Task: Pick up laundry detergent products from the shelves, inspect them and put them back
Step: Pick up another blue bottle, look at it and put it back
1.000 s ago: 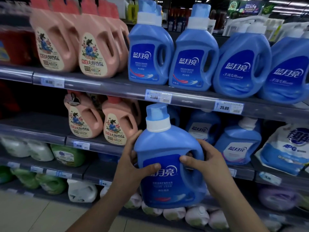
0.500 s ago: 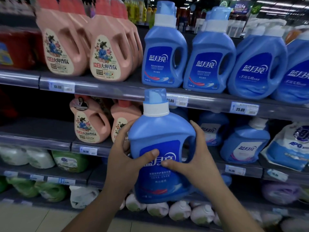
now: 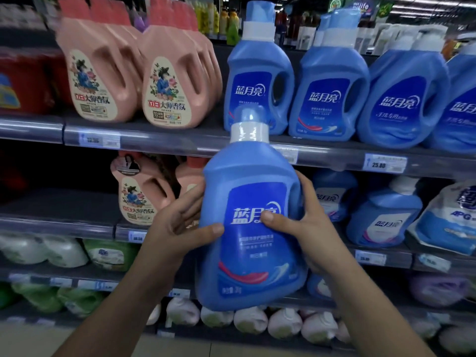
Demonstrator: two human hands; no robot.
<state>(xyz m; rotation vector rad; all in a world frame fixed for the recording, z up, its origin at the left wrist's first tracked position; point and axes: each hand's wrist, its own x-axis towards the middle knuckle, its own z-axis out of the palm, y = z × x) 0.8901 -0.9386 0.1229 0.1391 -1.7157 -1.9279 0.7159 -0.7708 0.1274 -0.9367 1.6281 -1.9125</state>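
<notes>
I hold a blue laundry detergent bottle (image 3: 247,240) roughly upright in front of the shelves, label facing me. My left hand (image 3: 177,228) grips its left side with the thumb lying across the front. My right hand (image 3: 306,228) grips the handle side, thumb pressed on the label. Its blue cap (image 3: 249,119) is on; the plastic is opaque, so I cannot tell how full it is. Just behind, the middle shelf holds pink bottles (image 3: 140,194) at left and a blue-and-white refill pouch (image 3: 448,217) at right. Below sit white pouches (image 3: 251,319). The upper shelf (image 3: 180,144) carries capped pink jugs (image 3: 167,81) and matching blue jugs (image 3: 257,81).
</notes>
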